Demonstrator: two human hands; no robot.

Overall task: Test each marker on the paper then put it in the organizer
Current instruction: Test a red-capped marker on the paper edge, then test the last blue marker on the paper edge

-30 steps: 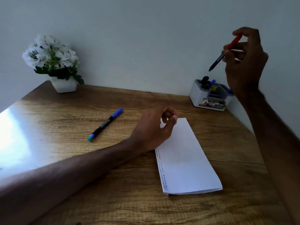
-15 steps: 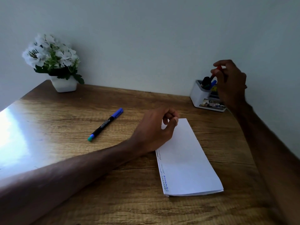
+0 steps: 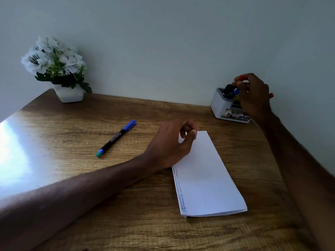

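Note:
My right hand (image 3: 253,98) hovers over the white organizer (image 3: 220,105) at the back right, fingers closed on the red marker (image 3: 240,77); only a bit of red shows at my fingertips, the rest is hidden. A black-capped marker (image 3: 228,89) and a blue one (image 3: 235,91) stand in the organizer. My left hand (image 3: 170,145) rests loosely curled on the upper left edge of the folded white paper (image 3: 208,178), holding nothing. Scribbles run down the paper's left edge. A black marker with a blue cap (image 3: 116,138) lies on the wooden table (image 3: 90,205), left of my left hand.
A white pot of white flowers (image 3: 54,64) stands at the back left corner against the wall. Bright glare covers the table's left side. The table's right edge runs close past the organizer and under my right forearm.
My right hand has come down from up in the air, carrying the red marker to the organizer, and now sits lower over it. My left hand and the paper have stayed put.

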